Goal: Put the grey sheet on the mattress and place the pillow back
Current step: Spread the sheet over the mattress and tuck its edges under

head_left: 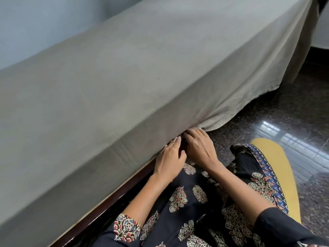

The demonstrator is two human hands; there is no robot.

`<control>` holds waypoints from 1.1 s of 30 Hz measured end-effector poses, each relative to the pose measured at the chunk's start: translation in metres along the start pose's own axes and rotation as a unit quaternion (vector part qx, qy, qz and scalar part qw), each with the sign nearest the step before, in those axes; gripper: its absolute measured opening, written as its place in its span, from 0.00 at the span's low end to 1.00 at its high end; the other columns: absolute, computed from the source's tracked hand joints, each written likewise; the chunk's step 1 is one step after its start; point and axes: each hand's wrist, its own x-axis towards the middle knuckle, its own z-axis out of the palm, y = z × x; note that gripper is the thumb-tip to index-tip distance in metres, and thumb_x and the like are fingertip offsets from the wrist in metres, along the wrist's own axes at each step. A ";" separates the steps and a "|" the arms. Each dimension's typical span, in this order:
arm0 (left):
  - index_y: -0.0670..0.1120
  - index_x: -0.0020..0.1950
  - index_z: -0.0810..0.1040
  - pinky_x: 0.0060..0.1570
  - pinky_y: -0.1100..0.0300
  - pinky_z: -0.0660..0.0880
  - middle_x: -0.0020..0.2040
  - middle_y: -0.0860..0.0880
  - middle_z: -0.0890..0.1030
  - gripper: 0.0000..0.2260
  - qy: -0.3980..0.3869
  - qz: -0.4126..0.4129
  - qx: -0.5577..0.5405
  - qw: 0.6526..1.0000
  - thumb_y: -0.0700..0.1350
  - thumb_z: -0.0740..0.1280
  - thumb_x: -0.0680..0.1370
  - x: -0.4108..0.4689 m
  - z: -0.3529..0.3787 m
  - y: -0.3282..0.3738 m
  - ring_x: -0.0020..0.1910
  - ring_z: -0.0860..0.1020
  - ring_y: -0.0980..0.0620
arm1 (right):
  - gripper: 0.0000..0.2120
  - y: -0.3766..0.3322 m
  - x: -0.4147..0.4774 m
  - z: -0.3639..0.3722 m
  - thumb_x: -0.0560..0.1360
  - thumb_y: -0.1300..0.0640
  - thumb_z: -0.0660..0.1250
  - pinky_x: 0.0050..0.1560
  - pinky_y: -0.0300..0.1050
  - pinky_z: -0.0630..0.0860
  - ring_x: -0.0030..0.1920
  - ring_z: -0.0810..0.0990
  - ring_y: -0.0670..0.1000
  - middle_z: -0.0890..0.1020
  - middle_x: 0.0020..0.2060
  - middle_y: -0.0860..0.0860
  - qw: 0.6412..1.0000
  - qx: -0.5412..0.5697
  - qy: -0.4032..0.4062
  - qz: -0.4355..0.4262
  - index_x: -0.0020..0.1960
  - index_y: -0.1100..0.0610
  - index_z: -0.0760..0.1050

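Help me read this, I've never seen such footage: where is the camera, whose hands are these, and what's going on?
There is no machine here. A person works with bare hands, and the single camera sits on their head, looking forward and down, so the arms enter from the bottom. The grey sheet is spread over the mattress, which is hidden beneath it. Further right the sheet's edge hangs loose towards the dark floor. Both hands are at the sheet's lower edge, just above the dark wooden bed frame. The left hand lies with fairly straight fingers against the cloth. The right hand has its fingertips under the edge, so whether it grips is unclear. A yellow mat lies on the floor. No pillow is in view.
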 end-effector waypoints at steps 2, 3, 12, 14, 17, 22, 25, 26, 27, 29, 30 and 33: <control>0.42 0.77 0.56 0.72 0.62 0.51 0.77 0.46 0.59 0.26 -0.015 0.016 0.011 1.000 0.44 0.59 0.80 0.005 0.005 -0.003 0.75 0.58 0.53 | 0.16 0.008 0.002 0.001 0.67 0.55 0.60 0.62 0.49 0.68 0.52 0.79 0.55 0.80 0.48 0.52 0.999 -0.028 -0.039 -0.002 0.50 0.58 0.79; 0.42 0.77 0.55 0.72 0.62 0.51 0.77 0.47 0.59 0.27 -0.015 0.017 0.017 1.000 0.44 0.59 0.80 0.006 0.007 -0.004 0.75 0.58 0.53 | 0.18 0.012 0.003 0.003 0.65 0.54 0.63 0.64 0.49 0.66 0.54 0.78 0.55 0.80 0.50 0.52 0.997 -0.043 -0.056 -0.008 0.52 0.58 0.79; 0.44 0.77 0.55 0.71 0.58 0.57 0.76 0.46 0.61 0.31 0.002 -0.061 0.082 0.995 0.47 0.54 0.73 0.034 0.015 0.017 0.73 0.63 0.49 | 0.15 0.010 0.025 0.012 0.74 0.55 0.54 0.66 0.54 0.65 0.47 0.80 0.53 0.81 0.39 0.49 0.991 -0.101 -0.083 0.019 0.44 0.54 0.79; 0.45 0.77 0.54 0.70 0.56 0.59 0.76 0.46 0.61 0.30 -0.009 -0.084 0.102 0.991 0.46 0.56 0.76 0.037 0.016 0.023 0.72 0.64 0.49 | 0.15 0.015 0.031 0.012 0.72 0.55 0.54 0.64 0.56 0.67 0.42 0.81 0.54 0.80 0.33 0.49 0.991 -0.103 -0.088 0.012 0.40 0.55 0.80; 0.42 0.77 0.52 0.70 0.55 0.59 0.76 0.45 0.59 0.31 -0.027 -0.092 0.114 0.989 0.45 0.59 0.76 0.039 0.017 0.026 0.73 0.63 0.48 | 0.16 0.023 0.040 0.005 0.73 0.55 0.54 0.69 0.54 0.55 0.51 0.80 0.56 0.83 0.41 0.52 0.982 -0.077 -0.169 -0.026 0.46 0.57 0.80; 0.40 0.77 0.48 0.74 0.55 0.50 0.78 0.44 0.52 0.30 -0.088 -0.058 0.088 0.991 0.43 0.56 0.79 0.036 0.007 0.029 0.77 0.53 0.48 | 0.24 0.030 0.026 -0.017 0.73 0.58 0.61 0.73 0.47 0.48 0.71 0.64 0.53 0.73 0.67 0.53 0.976 -0.006 -0.207 -0.062 0.68 0.58 0.69; 0.43 0.77 0.56 0.72 0.56 0.53 0.78 0.47 0.55 0.25 -0.038 -0.005 0.083 0.996 0.45 0.55 0.80 0.025 0.004 0.031 0.76 0.57 0.50 | 0.27 0.044 0.009 -0.034 0.71 0.64 0.61 0.72 0.43 0.54 0.73 0.63 0.50 0.70 0.70 0.52 0.982 0.093 -0.164 -0.006 0.70 0.59 0.69; 0.44 0.77 0.58 0.72 0.56 0.54 0.78 0.48 0.56 0.24 -0.024 0.006 0.074 0.997 0.45 0.55 0.81 0.025 0.005 0.031 0.75 0.58 0.50 | 0.26 0.049 0.008 -0.040 0.70 0.66 0.61 0.71 0.43 0.58 0.72 0.65 0.51 0.71 0.70 0.53 0.984 0.104 -0.137 0.032 0.69 0.60 0.70; 0.45 0.76 0.59 0.72 0.57 0.54 0.78 0.48 0.56 0.24 -0.018 0.013 0.063 0.998 0.45 0.56 0.81 0.027 0.005 0.031 0.75 0.58 0.50 | 0.25 0.055 0.011 -0.043 0.69 0.67 0.62 0.67 0.45 0.64 0.68 0.70 0.54 0.74 0.67 0.54 0.988 0.106 -0.098 0.060 0.66 0.60 0.73; 0.45 0.77 0.58 0.72 0.58 0.53 0.78 0.50 0.55 0.24 -0.029 0.028 0.047 0.998 0.45 0.56 0.81 0.036 0.007 0.030 0.75 0.56 0.52 | 0.21 0.063 0.022 -0.043 0.67 0.67 0.62 0.56 0.49 0.73 0.59 0.77 0.59 0.80 0.58 0.56 0.991 0.087 -0.061 0.082 0.59 0.60 0.78; 0.45 0.77 0.57 0.72 0.59 0.51 0.78 0.50 0.54 0.24 -0.035 0.039 0.046 0.998 0.44 0.56 0.81 0.038 0.009 0.030 0.76 0.55 0.53 | 0.19 0.065 0.028 -0.041 0.68 0.66 0.62 0.53 0.49 0.73 0.57 0.77 0.59 0.80 0.56 0.55 0.992 0.062 -0.079 0.082 0.57 0.60 0.79; 0.45 0.77 0.57 0.72 0.62 0.50 0.78 0.51 0.55 0.24 -0.030 0.073 0.047 0.996 0.43 0.57 0.80 0.043 0.013 0.029 0.76 0.56 0.54 | 0.19 0.072 0.035 -0.031 0.70 0.62 0.61 0.61 0.48 0.66 0.66 0.71 0.55 0.77 0.61 0.53 0.988 -0.030 -0.140 0.059 0.60 0.57 0.76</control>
